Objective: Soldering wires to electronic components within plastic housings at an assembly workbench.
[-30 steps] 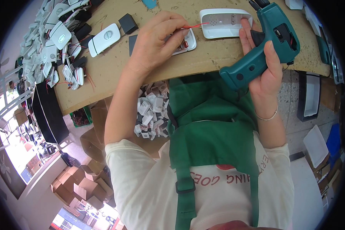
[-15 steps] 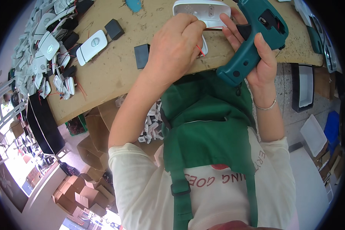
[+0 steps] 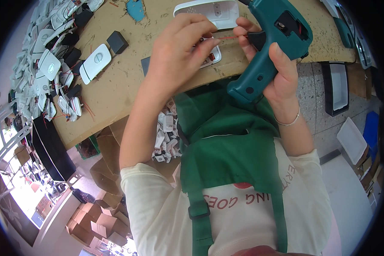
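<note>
My left hand [image 3: 179,49] pinches a thin red wire [image 3: 228,37] between thumb and fingertips. That wire runs across to the fingertips of my right hand [image 3: 281,72], which is wrapped around the grip of a teal pistol-shaped tool [image 3: 263,55] with a black trigger. The tool's nose points away, past the top edge of the view. Under my left hand lies a small white casing [image 3: 216,55] with parts inside, largely hidden by the fingers. Just beyond both hands sits an open white plastic shell [image 3: 219,13].
White cased units with red wires lie piled at the table's left. A separate white unit [image 3: 96,64] and a black block [image 3: 117,42] lie closer in; another dark block [image 3: 145,66] is partly behind my left wrist. The table edge [image 3: 111,117] runs before my apron.
My left hand has turned and opened up the view of the white casing beneath it. Both hands, the tool and the table things appear shifted slightly left.
</note>
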The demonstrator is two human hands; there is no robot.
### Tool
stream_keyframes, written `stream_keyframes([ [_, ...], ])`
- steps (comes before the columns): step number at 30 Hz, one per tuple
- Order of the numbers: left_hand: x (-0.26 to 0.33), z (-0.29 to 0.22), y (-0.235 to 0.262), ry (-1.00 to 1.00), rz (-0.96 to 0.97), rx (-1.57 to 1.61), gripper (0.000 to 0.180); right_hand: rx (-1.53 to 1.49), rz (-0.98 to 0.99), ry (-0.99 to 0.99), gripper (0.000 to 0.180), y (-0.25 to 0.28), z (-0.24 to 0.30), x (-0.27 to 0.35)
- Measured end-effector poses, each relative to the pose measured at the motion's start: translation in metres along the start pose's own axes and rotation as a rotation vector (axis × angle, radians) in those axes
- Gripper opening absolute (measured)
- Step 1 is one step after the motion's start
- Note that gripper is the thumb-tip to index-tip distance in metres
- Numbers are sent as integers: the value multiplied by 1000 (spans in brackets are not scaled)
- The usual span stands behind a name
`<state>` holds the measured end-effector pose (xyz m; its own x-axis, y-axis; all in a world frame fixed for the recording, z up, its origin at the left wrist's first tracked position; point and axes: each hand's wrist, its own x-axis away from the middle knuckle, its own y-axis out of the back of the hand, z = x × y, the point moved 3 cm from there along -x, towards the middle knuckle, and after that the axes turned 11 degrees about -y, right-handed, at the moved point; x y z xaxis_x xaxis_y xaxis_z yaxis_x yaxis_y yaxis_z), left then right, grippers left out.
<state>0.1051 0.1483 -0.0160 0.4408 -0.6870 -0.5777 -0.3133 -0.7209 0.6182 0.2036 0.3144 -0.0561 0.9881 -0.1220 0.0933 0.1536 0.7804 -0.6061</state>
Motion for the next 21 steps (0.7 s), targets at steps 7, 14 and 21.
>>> stream_keyframes([
  [7, 10, 17, 10, 240, -2, 459, 20, -3, -21, 30, 68, 2, 0, 10],
  [14, 1, 16, 16, 94, 59, 399, 17, -176, -85, -13, 65, -2, -4, 7],
  [21, -1, 4, -2, 126, -65, -15, 13, -327, -112, -42, 60, -7, -4, -2],
])
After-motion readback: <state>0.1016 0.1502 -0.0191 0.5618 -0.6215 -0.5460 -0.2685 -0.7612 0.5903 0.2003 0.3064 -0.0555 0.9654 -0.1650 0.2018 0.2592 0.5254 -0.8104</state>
